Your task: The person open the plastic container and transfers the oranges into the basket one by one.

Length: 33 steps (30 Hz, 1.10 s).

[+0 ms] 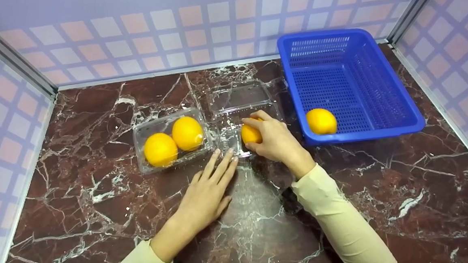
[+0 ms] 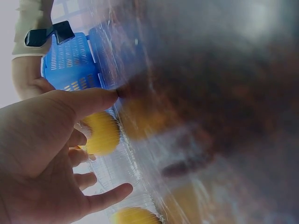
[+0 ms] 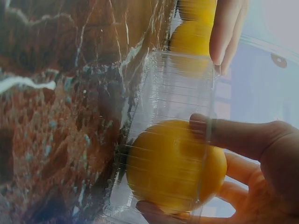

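Observation:
My right hand (image 1: 274, 139) grips an orange (image 1: 250, 135), thumb and fingers spread around it. That orange sits at the right end of a clear plastic clamshell box (image 1: 229, 140), whose lid (image 1: 240, 96) lies folded back behind it. In the right wrist view the orange (image 3: 163, 165) shows through the box's ribbed wall, with the thumb over the rim. With straight fingers my left hand (image 1: 205, 192) reaches to the box's near left corner, fingertips right at its edge. The left wrist view shows the left hand (image 2: 51, 154) with its fingers apart, holding nothing.
Left of the open box stands another clear box (image 1: 138, 147) with two oranges, one nearer (image 1: 161, 150) and one farther (image 1: 187, 133). A blue perforated basket (image 1: 364, 135) at the right holds one orange (image 1: 321, 121) in its near left corner. Patterned panels (image 1: 195, 36) border the dark marbled table (image 1: 101, 221).

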Each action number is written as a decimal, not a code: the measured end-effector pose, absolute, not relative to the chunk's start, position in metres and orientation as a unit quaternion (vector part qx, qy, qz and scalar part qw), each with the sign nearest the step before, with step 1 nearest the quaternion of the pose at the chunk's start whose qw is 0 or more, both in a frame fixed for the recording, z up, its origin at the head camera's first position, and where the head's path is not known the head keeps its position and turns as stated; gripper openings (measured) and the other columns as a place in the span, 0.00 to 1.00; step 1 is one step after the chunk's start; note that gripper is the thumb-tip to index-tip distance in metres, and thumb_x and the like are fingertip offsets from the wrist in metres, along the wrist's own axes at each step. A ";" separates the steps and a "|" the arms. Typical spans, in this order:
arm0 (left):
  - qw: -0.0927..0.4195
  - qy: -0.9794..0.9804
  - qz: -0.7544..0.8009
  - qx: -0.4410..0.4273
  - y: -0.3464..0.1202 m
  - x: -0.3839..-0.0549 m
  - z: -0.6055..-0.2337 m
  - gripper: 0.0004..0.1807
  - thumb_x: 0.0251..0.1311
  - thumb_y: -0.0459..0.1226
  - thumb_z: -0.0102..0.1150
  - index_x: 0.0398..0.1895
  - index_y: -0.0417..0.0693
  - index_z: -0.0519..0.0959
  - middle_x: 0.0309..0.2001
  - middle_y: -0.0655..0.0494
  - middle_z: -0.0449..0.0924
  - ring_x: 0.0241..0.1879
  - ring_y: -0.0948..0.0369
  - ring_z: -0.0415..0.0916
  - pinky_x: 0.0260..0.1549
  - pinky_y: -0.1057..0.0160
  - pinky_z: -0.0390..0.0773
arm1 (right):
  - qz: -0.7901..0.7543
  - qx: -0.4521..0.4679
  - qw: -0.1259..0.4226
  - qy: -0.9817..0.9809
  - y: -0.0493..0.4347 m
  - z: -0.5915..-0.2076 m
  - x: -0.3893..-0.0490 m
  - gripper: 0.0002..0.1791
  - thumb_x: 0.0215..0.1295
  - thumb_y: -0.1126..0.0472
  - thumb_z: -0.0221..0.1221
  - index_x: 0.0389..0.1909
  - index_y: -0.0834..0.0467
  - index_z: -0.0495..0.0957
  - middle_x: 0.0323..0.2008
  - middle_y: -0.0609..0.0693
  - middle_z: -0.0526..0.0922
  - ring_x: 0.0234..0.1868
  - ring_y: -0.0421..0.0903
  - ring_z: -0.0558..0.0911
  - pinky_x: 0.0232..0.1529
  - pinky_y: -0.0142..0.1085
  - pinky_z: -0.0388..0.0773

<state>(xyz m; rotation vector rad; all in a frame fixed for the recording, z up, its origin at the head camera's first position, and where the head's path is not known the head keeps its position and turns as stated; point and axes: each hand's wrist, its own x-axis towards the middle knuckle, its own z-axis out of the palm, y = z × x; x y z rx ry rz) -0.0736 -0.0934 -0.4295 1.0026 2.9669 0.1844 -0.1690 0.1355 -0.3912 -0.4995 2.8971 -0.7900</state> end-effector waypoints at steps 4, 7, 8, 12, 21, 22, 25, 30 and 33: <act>-0.001 0.945 0.064 0.320 -0.093 -0.073 -0.430 0.52 0.65 0.46 0.72 0.86 0.45 0.54 0.87 0.49 0.44 0.85 0.46 0.44 0.66 0.41 0.77 | -0.255 -0.165 0.035 0.952 0.135 -0.393 -0.169 0.35 0.64 0.56 0.72 0.73 0.55 0.77 0.71 0.57 0.76 0.63 0.60 0.82 0.64 0.59 0.76; -0.004 0.945 0.068 0.321 -0.094 -0.072 -0.430 0.52 0.65 0.46 0.72 0.86 0.45 0.54 0.87 0.49 0.45 0.85 0.45 0.45 0.65 0.42 0.78 | -0.255 -0.166 0.026 0.952 0.135 -0.395 -0.169 0.34 0.63 0.57 0.72 0.72 0.55 0.78 0.69 0.56 0.77 0.61 0.60 0.82 0.62 0.58 0.77; -0.004 0.944 0.069 0.322 -0.094 -0.072 -0.431 0.52 0.65 0.46 0.73 0.86 0.45 0.54 0.87 0.49 0.45 0.85 0.45 0.45 0.65 0.42 0.78 | -0.255 -0.166 0.023 0.952 0.135 -0.396 -0.169 0.34 0.63 0.57 0.72 0.71 0.56 0.78 0.69 0.56 0.77 0.60 0.60 0.83 0.62 0.58 0.77; -0.006 0.944 0.070 0.322 -0.094 -0.072 -0.431 0.52 0.65 0.46 0.72 0.86 0.45 0.54 0.87 0.49 0.44 0.85 0.45 0.45 0.66 0.42 0.77 | -0.254 -0.163 0.022 0.953 0.134 -0.396 -0.169 0.34 0.62 0.57 0.72 0.71 0.55 0.79 0.67 0.56 0.78 0.58 0.60 0.83 0.61 0.57 0.78; -0.011 0.944 0.065 0.323 -0.093 -0.073 -0.430 0.52 0.64 0.46 0.73 0.86 0.45 0.54 0.87 0.49 0.45 0.85 0.46 0.45 0.66 0.42 0.77 | -0.251 -0.158 0.009 0.955 0.135 -0.397 -0.169 0.35 0.58 0.58 0.71 0.70 0.55 0.79 0.68 0.55 0.77 0.56 0.61 0.83 0.59 0.57 0.79; -0.011 0.944 0.065 0.323 -0.093 -0.074 -0.430 0.52 0.64 0.46 0.73 0.86 0.45 0.54 0.87 0.49 0.45 0.85 0.46 0.45 0.66 0.42 0.77 | -0.252 -0.158 0.007 0.955 0.135 -0.397 -0.168 0.35 0.58 0.58 0.71 0.70 0.55 0.79 0.68 0.55 0.77 0.57 0.60 0.83 0.59 0.57 0.79; -0.009 0.945 0.061 0.321 -0.093 -0.073 -0.430 0.52 0.64 0.47 0.73 0.86 0.45 0.54 0.87 0.49 0.45 0.85 0.46 0.45 0.66 0.42 0.77 | -0.257 -0.158 0.002 0.954 0.134 -0.398 -0.168 0.35 0.57 0.58 0.71 0.69 0.55 0.80 0.68 0.56 0.77 0.57 0.60 0.83 0.59 0.58 0.78; -0.003 0.947 0.053 0.317 -0.093 -0.072 -0.430 0.52 0.65 0.47 0.72 0.86 0.45 0.54 0.87 0.49 0.44 0.85 0.46 0.45 0.67 0.42 0.76 | -0.267 -0.153 0.008 0.951 0.132 -0.397 -0.168 0.35 0.58 0.58 0.71 0.69 0.55 0.80 0.67 0.55 0.78 0.55 0.59 0.84 0.57 0.56 0.81; -0.010 0.946 0.051 0.321 -0.092 -0.072 -0.429 0.52 0.65 0.47 0.72 0.86 0.45 0.54 0.87 0.49 0.45 0.85 0.45 0.45 0.67 0.42 0.77 | -0.279 -0.147 0.013 0.949 0.134 -0.395 -0.169 0.34 0.58 0.59 0.71 0.69 0.56 0.80 0.66 0.55 0.78 0.56 0.60 0.84 0.57 0.55 0.82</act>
